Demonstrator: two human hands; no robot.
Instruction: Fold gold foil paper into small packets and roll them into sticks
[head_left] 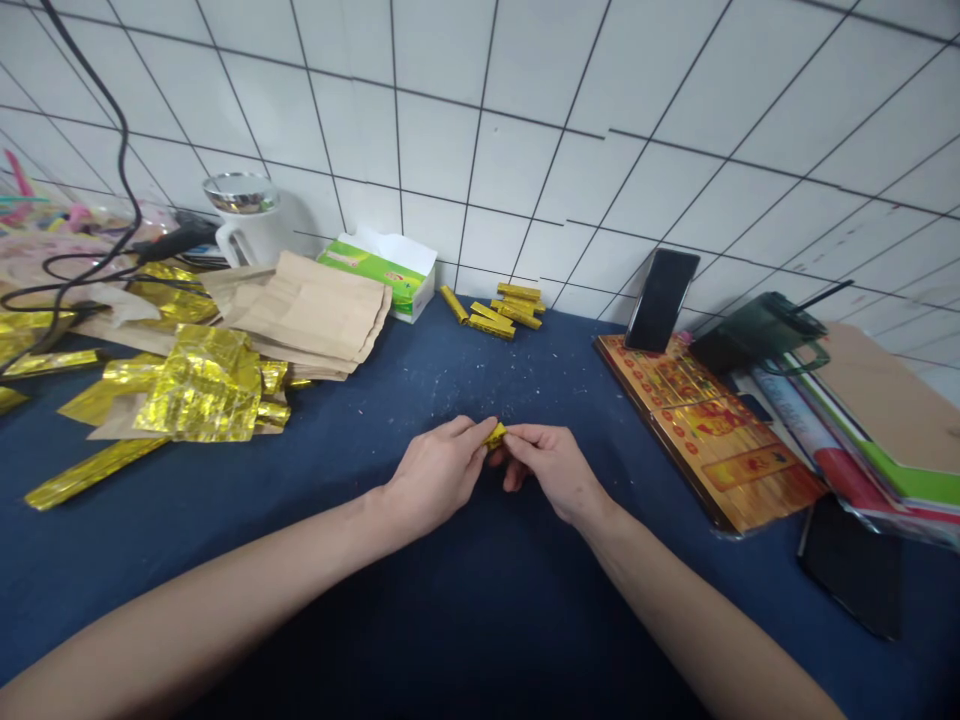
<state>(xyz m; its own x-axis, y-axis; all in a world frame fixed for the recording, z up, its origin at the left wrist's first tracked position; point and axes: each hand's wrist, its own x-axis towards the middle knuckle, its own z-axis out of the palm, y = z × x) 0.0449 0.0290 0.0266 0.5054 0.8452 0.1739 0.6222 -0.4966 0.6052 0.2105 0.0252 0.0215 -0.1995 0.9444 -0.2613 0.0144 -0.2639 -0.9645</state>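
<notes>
A: White tiled wall (435, 150) is rising beyond both hands, and a blue tabletop (405, 400) is spreading under the work.

B: What are the hands doing?

A: The left hand (442, 475) and the right hand (555, 470) are pinching a small gold roll (496, 436) between them, fingertips nearly meeting.

B: And around them?

A: Ahead of the hands, near the wall, a cluster of gold rolls (517, 305) is lying, some resting on others. Out to the left of the left hand, crinkled gold foil (202, 385) is lying in front of brown paper (315, 300), and a black cable (124, 150) is hanging down farther left.

B: What's standing on the other side?

A: Right of the right hand, an orange printed box (720, 430) is lying flat; a phone (664, 300) is leaning against the wall at its far end. A dark flat object (851, 565) is lying nearer the person.

B: Any containers?

A: Beyond the left hand, a green-and-white carton (379, 270) is sitting behind the paper, its inside not showing. Farther left, a white mug (259, 235) is wearing a shiny metal top (240, 195), which is hiding the contents. Beyond the right hand, a dark green cup (757, 335) is tilting; I can't tell what it's holding.
</notes>
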